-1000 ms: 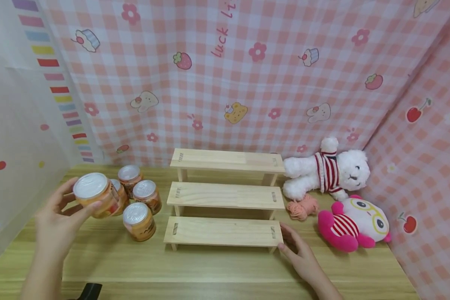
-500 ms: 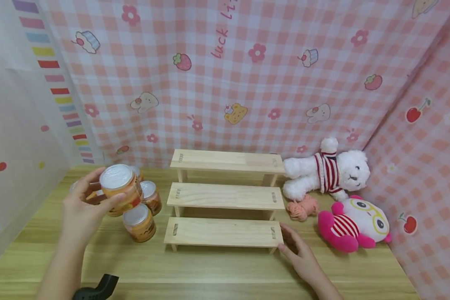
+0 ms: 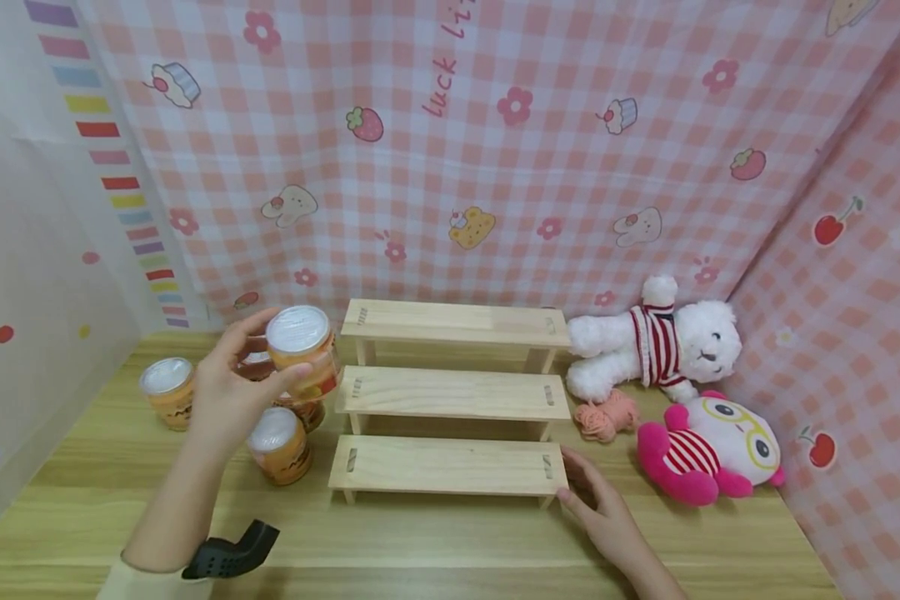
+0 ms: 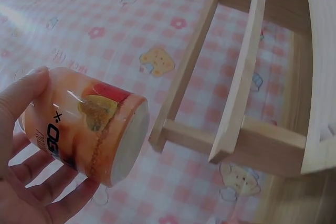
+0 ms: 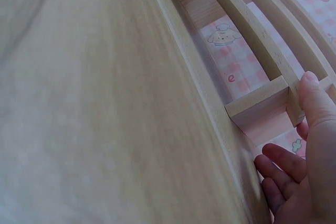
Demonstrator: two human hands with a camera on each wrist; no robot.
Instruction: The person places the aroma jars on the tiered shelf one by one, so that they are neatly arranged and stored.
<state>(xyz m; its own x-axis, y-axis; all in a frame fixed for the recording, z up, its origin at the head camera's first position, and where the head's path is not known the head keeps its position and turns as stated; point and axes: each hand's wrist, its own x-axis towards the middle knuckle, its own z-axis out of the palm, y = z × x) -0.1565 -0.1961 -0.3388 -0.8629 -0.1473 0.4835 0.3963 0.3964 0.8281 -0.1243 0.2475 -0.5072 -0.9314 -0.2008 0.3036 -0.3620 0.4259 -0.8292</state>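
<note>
My left hand holds a jar with a silvery lid and an orange label, thumb on one side and fingers round the other. The jar is raised beside the left ends of the upper two steps of a three-step wooden display stand. In the left wrist view the jar shows a fruit picture and dark lettering. My right hand grips the right end of the lowest step. Its thumb lies against the wooden edge, with the other fingers partly hidden beyond it.
Similar jars stand on the wood-grain table at left: one jar behind the left forearm, a front jar, and others partly hidden. At right lie a white teddy bear, pink yarn and a pink plush toy. A patterned curtain hangs behind.
My left hand has carried the jar rightward, from the far left over the other jars to beside the stand. The left jar has come into view behind it. My right hand stays put.
</note>
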